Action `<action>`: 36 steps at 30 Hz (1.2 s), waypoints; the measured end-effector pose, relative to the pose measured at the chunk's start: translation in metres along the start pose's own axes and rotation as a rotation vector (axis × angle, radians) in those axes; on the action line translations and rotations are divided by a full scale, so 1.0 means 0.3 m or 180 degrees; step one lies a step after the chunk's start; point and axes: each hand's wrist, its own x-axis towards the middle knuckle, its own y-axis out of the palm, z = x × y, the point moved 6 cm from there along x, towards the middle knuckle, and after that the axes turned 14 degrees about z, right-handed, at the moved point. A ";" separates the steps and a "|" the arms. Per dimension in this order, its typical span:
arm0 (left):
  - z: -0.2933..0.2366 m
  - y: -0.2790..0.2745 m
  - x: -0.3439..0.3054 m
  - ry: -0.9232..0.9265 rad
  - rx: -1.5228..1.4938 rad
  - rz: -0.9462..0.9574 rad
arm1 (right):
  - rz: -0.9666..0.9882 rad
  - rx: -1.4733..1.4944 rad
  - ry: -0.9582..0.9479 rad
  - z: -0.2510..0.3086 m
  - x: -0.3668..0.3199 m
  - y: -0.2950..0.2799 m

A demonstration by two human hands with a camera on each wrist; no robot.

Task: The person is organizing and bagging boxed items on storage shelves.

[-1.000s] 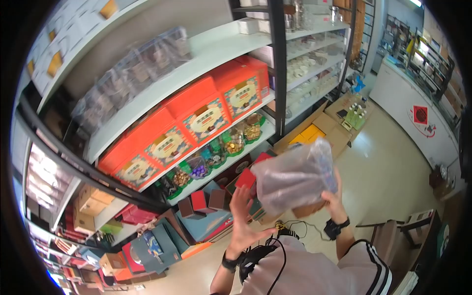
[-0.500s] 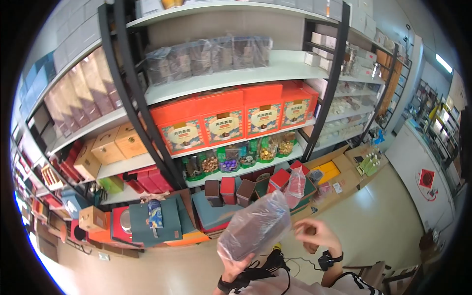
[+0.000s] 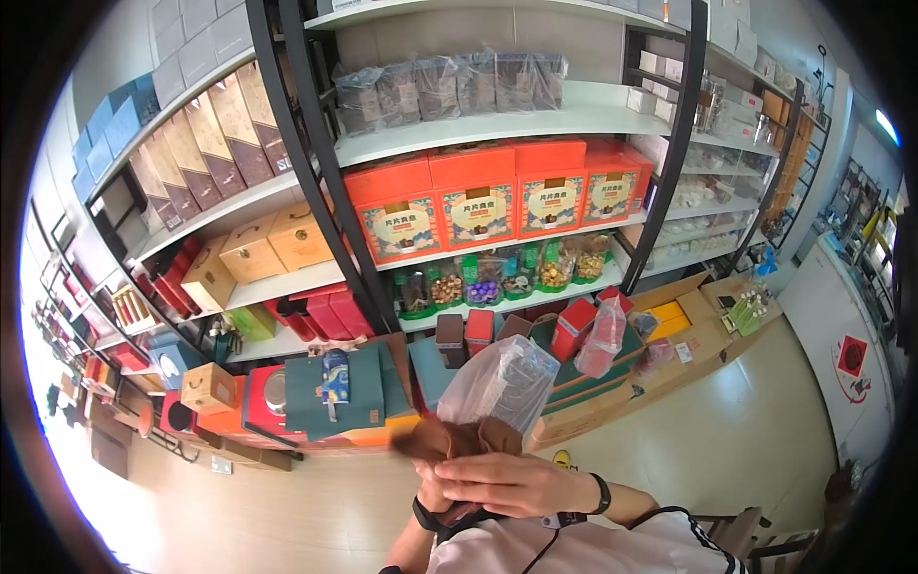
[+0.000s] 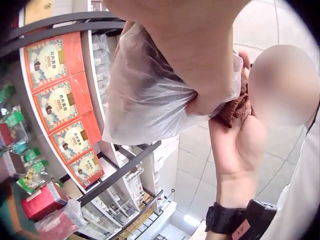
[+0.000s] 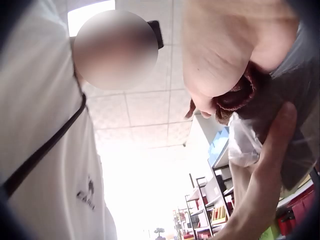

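In the head view a box wrapped in a clear plastic bag (image 3: 512, 378) slants up in front of my body. My left hand (image 3: 432, 486) holds its near end, mostly behind the cloth and the other hand. In the left wrist view the left fingers grip the crinkled plastic (image 4: 150, 105) close up. My right hand (image 3: 521, 483) grips a brown cloth (image 3: 459, 437), bunched against the wrapped box's near end. The right wrist view has the cloth (image 5: 240, 95) bunched under the right palm (image 5: 225, 55), with the left hand (image 5: 272, 155) around the plastic-covered dark box.
Ahead stands a shelf rack with orange gift boxes (image 3: 478, 212), bagged dark boxes (image 3: 449, 88) above and jars (image 3: 483, 282) below. Small red and brown tins (image 3: 478, 330) stand low in front. Open cartons (image 3: 669, 325) sit on the floor at right, near a white cabinet (image 3: 827, 316).
The wrapped box passed from my right hand to my left. The right hand has since come across to the box with the brown cloth. The head view has turned left.
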 end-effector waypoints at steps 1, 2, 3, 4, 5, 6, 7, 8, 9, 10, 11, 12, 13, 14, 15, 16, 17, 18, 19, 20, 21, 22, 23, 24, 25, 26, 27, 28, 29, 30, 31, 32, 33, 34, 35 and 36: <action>-0.003 -0.008 -0.003 0.0024 0.0030 0.0040 | 0.0110 -0.0086 -0.0070 0.021 0.002 0.008; -0.010 -0.010 -0.001 0.0049 0.0075 0.0051 | 0.0088 -0.0072 -0.0065 -0.007 0.002 -0.023; -0.021 -0.013 0.004 0.0063 0.0118 0.0081 | -0.0592 -0.0489 0.0368 -0.075 -0.009 -0.121; -0.089 -0.038 0.059 0.0228 0.0423 0.0074 | -0.1265 -0.0915 0.0812 -0.107 -0.036 -0.188; -0.077 -0.036 0.036 0.0223 0.0402 0.0090 | -0.1271 -0.0921 0.0838 -0.096 -0.044 -0.179; -0.044 -0.027 0.004 0.0146 0.0256 0.0084 | -0.1051 -0.0789 0.0865 -0.088 -0.041 -0.155; -0.023 -0.019 0.002 0.0085 0.0117 0.0063 | -0.0830 -0.0668 0.0871 -0.084 -0.035 -0.127; -0.019 -0.012 0.009 0.0106 0.0108 0.0055 | -0.0540 -0.0246 0.0416 -0.037 -0.044 -0.020; -0.022 -0.007 0.017 0.0032 -0.0006 0.0048 | 0.0122 -0.0118 -0.0158 0.049 -0.009 0.021; -0.027 -0.004 0.024 -0.0045 -0.0122 0.0058 | 0.0089 -0.0362 -0.0112 0.049 -0.029 0.048; -0.034 -0.002 0.028 -0.0127 -0.0239 0.0075 | 0.0053 -0.0602 -0.0058 0.037 -0.054 0.075; -0.041 -0.001 0.023 -0.0224 -0.0358 0.0097 | -0.0443 -0.0948 0.0289 -0.020 -0.078 0.011; -0.046 -0.002 0.010 -0.0333 -0.0475 0.0117 | -0.0928 -0.1285 0.0645 -0.075 -0.087 -0.088; -0.012 0.014 -0.024 -0.0439 -0.0849 0.0309 | -0.1583 -0.1110 0.1051 -0.065 -0.064 -0.214; -0.004 0.024 -0.030 -0.0571 -0.1043 0.0371 | -0.1596 -0.1116 0.1063 -0.067 -0.074 -0.195; 0.002 0.035 -0.041 -0.0725 -0.1220 0.0362 | -0.1430 -0.1087 0.0840 -0.071 -0.081 -0.154; 0.013 0.049 -0.050 -0.0888 -0.1419 0.0321 | -0.1259 -0.1065 0.0601 -0.067 -0.085 -0.113; 0.021 0.059 -0.058 -0.1065 -0.1632 0.0243 | -0.0868 -0.1125 0.0121 -0.024 -0.076 -0.017; 0.023 0.067 -0.066 -0.1259 -0.1877 0.0153 | -0.0481 -0.1168 -0.0335 0.015 -0.070 0.069; 0.028 0.081 -0.071 -0.1468 -0.2128 0.0051 | -0.0281 -0.1509 -0.0423 0.019 -0.078 0.092; 0.030 0.091 -0.073 -0.1667 -0.2353 -0.0049 | -0.0080 -0.1839 -0.0497 0.019 -0.096 0.118; 0.028 0.096 -0.071 -0.1820 -0.2554 -0.0118 | -0.0510 -0.1853 -0.0163 -0.036 -0.126 0.083; 0.025 0.103 -0.061 -0.1923 -0.2732 -0.0170 | -0.0932 -0.1861 0.0173 -0.091 -0.155 0.030; 0.005 0.114 -0.048 -0.2008 -0.3074 -0.0134 | -0.1439 -0.1479 0.1048 -0.090 -0.160 -0.074; -0.017 0.111 -0.040 -0.2007 -0.3078 -0.0132 | -0.2149 -0.0203 0.1267 -0.114 -0.175 -0.110; -0.032 0.118 -0.034 -0.2117 -0.3286 -0.0143 | -0.1502 -0.0599 0.1027 -0.095 -0.147 -0.074; -0.033 0.131 -0.023 -0.2212 -0.3494 -0.0144 | -0.0858 -0.0994 0.0775 -0.081 -0.136 -0.007; 0.015 0.153 -0.080 -0.2085 -0.4026 -0.0349 | -0.0117 -0.1016 0.0448 -0.075 -0.083 0.115; 0.058 0.167 -0.133 -0.2079 -0.4023 -0.0335 | 0.0199 -0.2410 -0.0220 0.013 -0.098 0.184; 0.047 0.163 -0.117 -0.2121 -0.3896 -0.0281 | 0.0117 -0.2521 -0.0319 0.005 -0.115 0.202; 0.034 0.158 -0.103 -0.2169 -0.3765 -0.0232 | 0.0034 -0.2622 -0.0417 0.000 -0.134 0.214; 0.013 0.152 -0.086 -0.2227 -0.3635 -0.0194 | -0.0430 -0.2379 -0.0049 -0.034 -0.164 0.162; -0.014 0.145 -0.062 -0.2290 -0.3510 -0.0161 | -0.0877 -0.2121 0.0323 -0.069 -0.174 0.073; -0.063 0.156 -0.004 -0.2738 -0.4561 -0.0436 | -0.1314 -0.1972 0.0654 -0.059 -0.168 -0.028; -0.065 0.161 -0.011 -0.3026 -0.4530 -0.0564 | -0.2001 -0.1337 0.0856 -0.059 -0.188 -0.095; -0.066 0.168 -0.018 -0.3061 -0.4641 -0.0573 | -0.1524 -0.1559 0.0604 -0.059 -0.180 -0.048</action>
